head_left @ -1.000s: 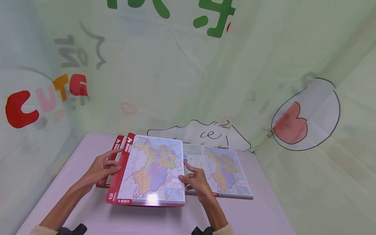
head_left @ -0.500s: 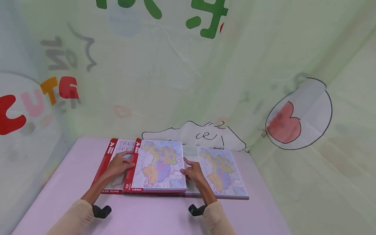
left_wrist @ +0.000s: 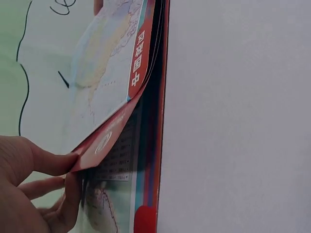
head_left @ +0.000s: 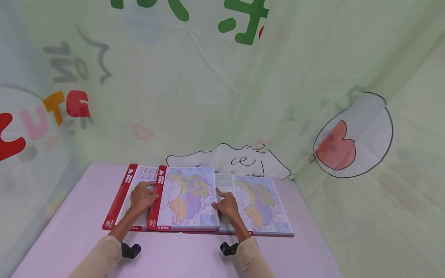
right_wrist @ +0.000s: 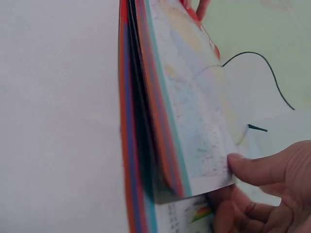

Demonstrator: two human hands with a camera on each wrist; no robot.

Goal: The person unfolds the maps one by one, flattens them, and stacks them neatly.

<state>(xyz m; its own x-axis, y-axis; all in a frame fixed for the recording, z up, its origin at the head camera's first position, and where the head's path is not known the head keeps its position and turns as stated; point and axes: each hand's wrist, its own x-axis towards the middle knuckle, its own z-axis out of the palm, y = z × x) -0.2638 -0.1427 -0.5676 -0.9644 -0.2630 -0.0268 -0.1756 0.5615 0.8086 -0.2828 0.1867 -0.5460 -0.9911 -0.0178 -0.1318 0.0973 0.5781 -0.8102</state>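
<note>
Pale green printed cloth (head_left: pixel 208 96) hangs at the far side and right of a lilac table (head_left: pixel 177 256). Toward the table's far edge, a red-edged map (head_left: pixel 189 199) lies over a second red-edged sheet (head_left: pixel 117 202) showing at left and another map (head_left: pixel 262 200) showing at right. Left hand (head_left: pixel 141 196) and right hand (head_left: pixel 227 204) pinch its opposite side edges, thumbs on top, fingers curled beneath.

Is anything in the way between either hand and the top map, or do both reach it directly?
Nothing visible is: the left hand pinches the red border of the top map, and the right hand pinches its opposite side. Other printed sheets show beneath it, but none blocks either grip.
</note>
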